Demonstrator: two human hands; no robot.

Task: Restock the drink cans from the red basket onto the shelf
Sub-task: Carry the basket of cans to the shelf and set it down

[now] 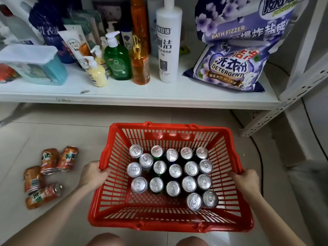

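While both hands hold the red basket [170, 226] by its side rims, the whole load depends on the two grips staying level. The left hand [92, 173] clamps the rim at nine o'clock and the right hand [245, 180] clamps it at three o'clock, each with its fingers [102, 170] curled over the red plastic. I cannot tell whether the basket rests on the floor [71, 132] or is already lifted clear of it.

The drink cans [174, 170] stand upright and loose on the basket bottom, none yet on the shelf [142, 99]. They crowd toward twelve and three o'clock, with two alone near five o'clock. That uneven weight probably pulls harder on the right grip. If either side tips, the cans could slide, knock each other over and shift the weight suddenly.

The shelf edge juts out at twelve o'clock, just beyond the far rim, so a straight lift risks striking it from below. The shelf surface is crowded too. The pump bottles [117, 63] and the tall white bottle [168, 45] stand near its front edge, and the detergent bag [229, 68] fills the one o'clock end. A can pushed in carelessly could topple them.

Four orange cans [49, 159] lie on their sides on the floor at nine o'clock, close to the left forearm. A nudge would likely send them rolling.
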